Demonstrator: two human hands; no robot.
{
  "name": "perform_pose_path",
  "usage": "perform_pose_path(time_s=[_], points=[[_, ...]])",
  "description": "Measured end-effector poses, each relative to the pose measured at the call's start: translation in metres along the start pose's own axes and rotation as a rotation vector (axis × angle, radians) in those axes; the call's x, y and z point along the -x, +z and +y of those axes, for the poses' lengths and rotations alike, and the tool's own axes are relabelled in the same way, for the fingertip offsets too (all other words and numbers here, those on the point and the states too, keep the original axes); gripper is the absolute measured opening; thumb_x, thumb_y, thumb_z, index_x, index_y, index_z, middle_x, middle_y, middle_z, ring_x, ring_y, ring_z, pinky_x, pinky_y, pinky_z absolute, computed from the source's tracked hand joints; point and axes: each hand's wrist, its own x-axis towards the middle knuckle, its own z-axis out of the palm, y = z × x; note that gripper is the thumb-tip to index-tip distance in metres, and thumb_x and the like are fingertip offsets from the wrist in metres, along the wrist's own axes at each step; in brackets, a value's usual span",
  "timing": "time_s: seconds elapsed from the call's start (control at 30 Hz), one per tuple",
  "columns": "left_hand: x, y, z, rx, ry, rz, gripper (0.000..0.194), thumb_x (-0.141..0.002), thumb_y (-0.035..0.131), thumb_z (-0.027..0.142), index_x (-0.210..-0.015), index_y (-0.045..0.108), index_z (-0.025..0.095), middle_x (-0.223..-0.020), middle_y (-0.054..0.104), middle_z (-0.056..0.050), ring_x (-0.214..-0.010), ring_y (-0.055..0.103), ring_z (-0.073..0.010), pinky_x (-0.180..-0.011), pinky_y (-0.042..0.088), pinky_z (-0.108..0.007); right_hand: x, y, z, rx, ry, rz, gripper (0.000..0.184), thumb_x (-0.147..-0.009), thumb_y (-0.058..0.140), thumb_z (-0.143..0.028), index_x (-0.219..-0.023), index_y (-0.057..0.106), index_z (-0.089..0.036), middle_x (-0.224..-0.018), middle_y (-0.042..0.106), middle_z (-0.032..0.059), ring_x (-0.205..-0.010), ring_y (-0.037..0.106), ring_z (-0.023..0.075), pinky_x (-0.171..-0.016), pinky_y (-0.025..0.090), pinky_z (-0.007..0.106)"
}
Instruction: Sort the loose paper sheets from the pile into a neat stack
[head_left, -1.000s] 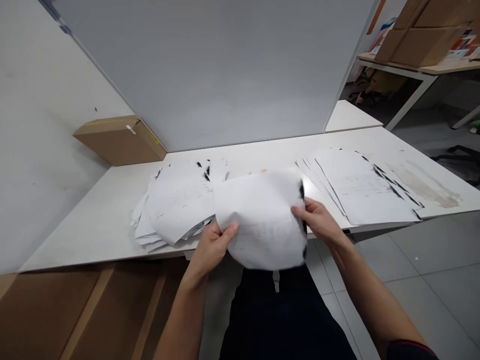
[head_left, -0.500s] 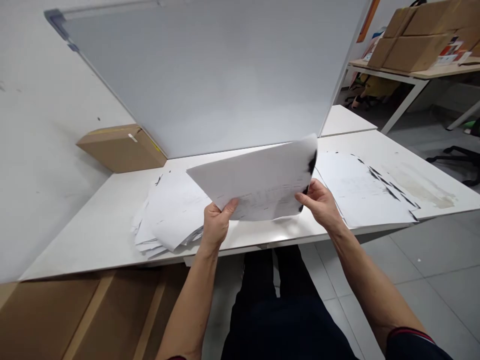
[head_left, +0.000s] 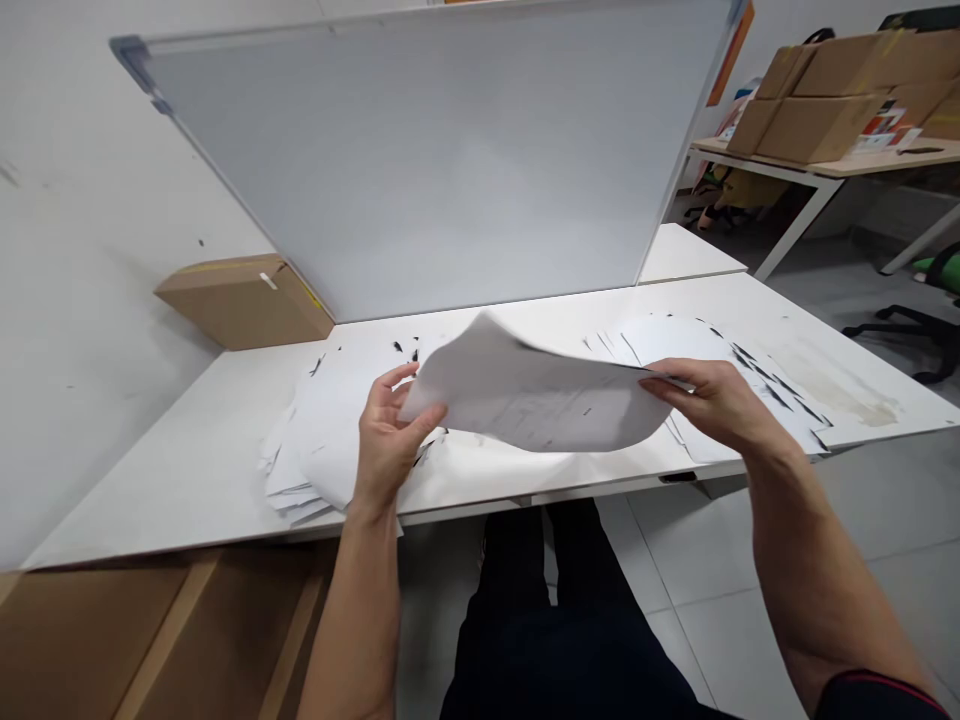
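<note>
A white sheet of paper (head_left: 540, 400) with faint print hangs bent above the table's front edge, its far edge raised in a peak. My right hand (head_left: 701, 400) pinches its right end between thumb and fingers. At the other end, my left hand (head_left: 390, 435) holds the left corner loosely, thumb over the near face and fingers partly spread behind. To the left lies an untidy paper stack (head_left: 322, 430), close beside my left hand. Under and beyond my right hand is a fanned set of papers (head_left: 750, 420) with black marks along the right edges.
A whiteboard (head_left: 450, 170) stands along the back of the white table (head_left: 180, 440). A cardboard box (head_left: 244, 305) leans at the back left corner. More cardboard (head_left: 90, 630) is below the front left edge. Stacked boxes (head_left: 817, 125) sit on another table at the right.
The sheet has swung up from below the table edge and now bows between my hands. My right hand has moved right; my left hand shifted left and loosened its fingers.
</note>
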Motion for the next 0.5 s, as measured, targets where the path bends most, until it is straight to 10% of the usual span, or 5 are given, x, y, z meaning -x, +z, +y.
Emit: perform_pose_path(time_s=[0.23,0.5], points=[[0.003,-0.005,-0.014,-0.388,-0.059,-0.416,0.028,-0.07,0.065,0.033,-0.095,0.07,0.021,-0.103,0.068,-0.006,-0.099,0.061,-0.0243,-0.089,0.047,-0.036,-0.005,-0.017,-0.021,0.197,-0.084,-0.116,0.017,-0.083,0.054,-0.032,-0.087,0.07,-0.027,-0.08,0.07,-0.0014,-0.071,0.063,0.017,-0.062,0.044,0.028],[0.013,-0.01,-0.069,-0.191,-0.178,0.042,0.042,-0.064,0.073,0.036,-0.102,0.065,0.021,-0.108,0.066,-0.006,-0.107,0.057,-0.0246,-0.097,0.043,-0.036,0.007,0.024,0.042,-0.694,0.224,-0.283,0.031,-0.07,0.07,-0.037,-0.093,0.068,-0.017,-0.09,0.07,0.0054,-0.086,0.064,0.0202,-0.079,0.05,0.036]])
